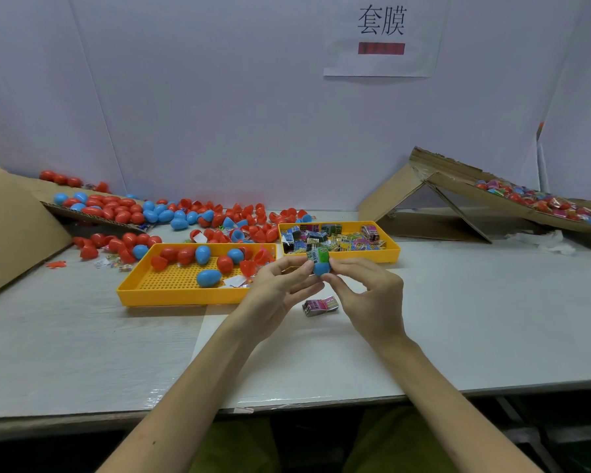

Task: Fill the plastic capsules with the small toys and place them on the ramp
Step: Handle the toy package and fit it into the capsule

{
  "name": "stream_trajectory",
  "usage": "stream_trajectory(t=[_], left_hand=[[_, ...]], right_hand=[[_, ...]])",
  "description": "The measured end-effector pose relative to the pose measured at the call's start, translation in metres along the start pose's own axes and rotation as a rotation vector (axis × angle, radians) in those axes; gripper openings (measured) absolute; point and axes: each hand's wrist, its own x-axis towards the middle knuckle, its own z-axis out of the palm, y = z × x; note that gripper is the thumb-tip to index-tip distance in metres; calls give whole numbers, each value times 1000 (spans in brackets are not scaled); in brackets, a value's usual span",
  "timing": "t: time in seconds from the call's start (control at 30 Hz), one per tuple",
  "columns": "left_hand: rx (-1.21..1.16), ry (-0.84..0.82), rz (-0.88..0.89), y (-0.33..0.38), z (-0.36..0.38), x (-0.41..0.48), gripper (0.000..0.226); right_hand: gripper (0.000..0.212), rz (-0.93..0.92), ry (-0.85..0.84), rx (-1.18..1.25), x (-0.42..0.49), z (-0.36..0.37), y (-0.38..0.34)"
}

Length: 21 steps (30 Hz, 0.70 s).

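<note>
Head view: blue capsule half (321, 268); green toy packet (320, 255) protruding.

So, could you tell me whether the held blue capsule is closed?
Open: the blue capsule half has no cap on it, and a toy packet sticks out of its top.

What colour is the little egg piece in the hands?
Blue; the capsule half shows best in the head view.
</note>
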Motion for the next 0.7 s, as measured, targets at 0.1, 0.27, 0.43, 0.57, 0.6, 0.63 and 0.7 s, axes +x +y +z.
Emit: stream_trajectory(t=[0.1, 0.27, 0.43, 0.57, 0.6, 0.63, 0.7], left_hand=[[0, -2, -19, 0, 0, -1, 39], [55, -74, -38, 2, 5, -4, 46], [86, -40, -47, 2, 4, -3, 48], [115, -85, -47, 1, 3, -5, 50], [125, -101, -47, 0, 3, -5, 50], [130, -108, -50, 0, 3, -5, 50], [131, -107, -56, 0, 3, -5, 49]], right_hand=[[29, 6, 5, 22, 0, 0, 0], [32, -22, -20, 48, 0, 0, 1], [33, -16, -15, 55, 0, 1, 2], [24, -39, 26, 38, -1, 0, 3], [21, -44, 39, 46, 0, -1, 4], [20, -45, 43, 53, 0, -1, 4], [23, -39, 36, 56, 0, 0, 5]])
